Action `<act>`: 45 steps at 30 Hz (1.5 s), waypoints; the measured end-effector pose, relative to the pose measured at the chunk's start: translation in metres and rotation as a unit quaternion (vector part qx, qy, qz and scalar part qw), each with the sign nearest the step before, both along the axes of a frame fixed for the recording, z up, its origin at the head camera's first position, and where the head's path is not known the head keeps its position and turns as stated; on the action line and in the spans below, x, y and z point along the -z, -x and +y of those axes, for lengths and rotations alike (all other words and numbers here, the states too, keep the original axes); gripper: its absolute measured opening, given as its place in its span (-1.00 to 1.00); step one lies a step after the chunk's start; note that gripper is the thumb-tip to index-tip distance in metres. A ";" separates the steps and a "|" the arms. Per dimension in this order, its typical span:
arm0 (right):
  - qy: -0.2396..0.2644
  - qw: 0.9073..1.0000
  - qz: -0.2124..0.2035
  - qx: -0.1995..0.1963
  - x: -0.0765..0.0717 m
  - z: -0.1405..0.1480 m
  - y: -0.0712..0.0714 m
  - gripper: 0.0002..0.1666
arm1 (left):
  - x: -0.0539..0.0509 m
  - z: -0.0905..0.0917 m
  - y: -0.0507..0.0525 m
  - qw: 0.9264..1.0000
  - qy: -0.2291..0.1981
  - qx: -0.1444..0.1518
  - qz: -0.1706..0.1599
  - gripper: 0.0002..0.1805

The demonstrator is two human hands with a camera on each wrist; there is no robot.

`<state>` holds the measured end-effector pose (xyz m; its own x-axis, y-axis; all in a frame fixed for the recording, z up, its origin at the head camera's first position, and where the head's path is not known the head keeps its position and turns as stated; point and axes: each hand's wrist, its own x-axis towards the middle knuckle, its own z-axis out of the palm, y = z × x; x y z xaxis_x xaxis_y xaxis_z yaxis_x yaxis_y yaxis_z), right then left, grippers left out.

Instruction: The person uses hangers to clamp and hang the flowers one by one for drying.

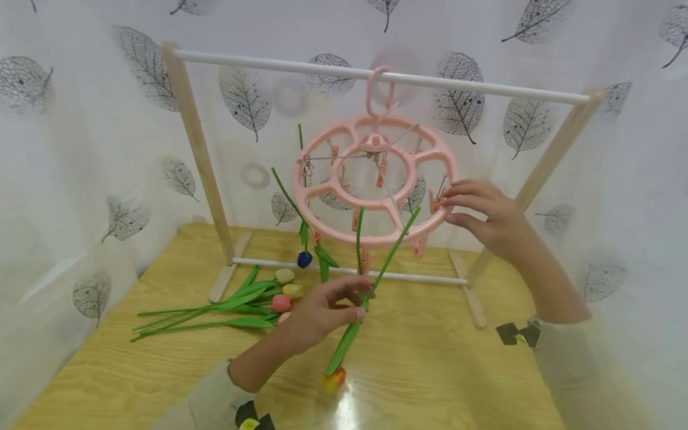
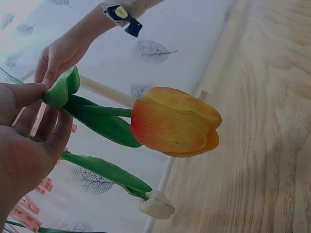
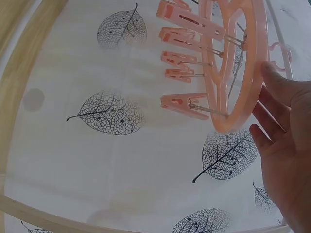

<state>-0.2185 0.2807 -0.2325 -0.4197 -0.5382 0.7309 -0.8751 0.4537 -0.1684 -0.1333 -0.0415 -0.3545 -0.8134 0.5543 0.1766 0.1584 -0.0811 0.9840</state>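
Your left hand (image 1: pixel 322 313) pinches the orange-yellow tulip (image 1: pixel 344 347) by its stem, bloom down, before the pink hanger (image 1: pixel 376 241) and above the table (image 1: pixel 446 364). Your right hand (image 1: pixel 486 221) touches the rim, fingers fairly straight. Advised: a light pinch, leaving the upper stem free; steady the rim, since a ring hung from one hook may swing. The left wrist view reveals a white tulip (image 2: pixel 157 205) hanging near your bloom, not evident from the head. The right wrist view shows pegs (image 3: pixel 189 22) side-on; only the head view shows the loose tulips (image 1: pixel 281 303) lying on the table.
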 end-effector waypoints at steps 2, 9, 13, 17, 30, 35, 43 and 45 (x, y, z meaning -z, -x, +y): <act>-0.004 1.000 0.005 -0.004 0.000 -0.002 0.001 -0.62 | 0.000 0.000 -0.001 1.000 0.004 -0.004 -0.002 -0.52; 0.002 1.000 0.010 -0.023 0.002 -0.010 -0.003 -0.73 | 0.000 -0.001 0.000 1.000 0.005 -0.016 0.008 -0.52; 0.005 1.000 0.021 -0.020 0.004 -0.015 -0.009 -0.54 | 0.000 0.000 0.000 1.000 -0.003 -0.018 0.015 -0.52; 0.010 0.999 0.048 -0.024 0.006 -0.024 -0.016 -0.42 | 0.001 0.000 0.001 1.000 -0.007 -0.019 0.022 -0.52; 0.028 0.989 0.108 -0.097 0.016 -0.056 -0.024 -0.59 | -0.004 -0.008 0.005 0.996 -0.055 -0.058 0.036 -0.51; 0.023 0.986 0.136 -0.094 0.018 -0.070 -0.028 -0.62 | -0.006 -0.008 0.004 0.995 -0.062 -0.071 0.026 -0.52; 0.013 0.984 0.162 -0.068 0.021 -0.093 -0.035 -0.69 | -0.008 -0.007 0.000 0.993 -0.082 -0.078 0.032 -0.49; 0.006 0.984 0.168 -0.061 0.022 -0.098 -0.036 -0.75 | -0.009 -0.006 -0.001 0.992 -0.086 -0.080 0.036 -0.49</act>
<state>-0.1829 0.1832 -0.2550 -0.0862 -0.5598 0.8241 -0.9301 0.3417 0.1348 -0.1326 -0.0478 -0.3459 -0.8704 0.3758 0.3181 0.2520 -0.2149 0.9436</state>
